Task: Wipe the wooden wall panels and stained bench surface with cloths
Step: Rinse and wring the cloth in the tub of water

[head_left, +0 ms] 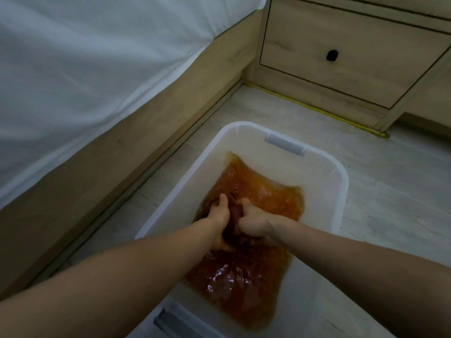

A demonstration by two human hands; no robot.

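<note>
Both hands, left (218, 222) and right (253, 219), clenched on a dark wet cloth (235, 215) in reddish-brown water inside a translucent white plastic tub (338, 181). Stood on pale wood-look flooring (390, 191). Beyond, light wooden bed frame (146, 132), white sheet (97, 57), wooden drawer cabinet (341, 50).

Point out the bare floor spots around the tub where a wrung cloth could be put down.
Bare floor lies right of the plastic tub, between it and the drawer unit. A narrower strip runs between the tub and the bed frame. Inside the tub it is crowded: left hand and right hand grip an orange cloth in water.
</note>
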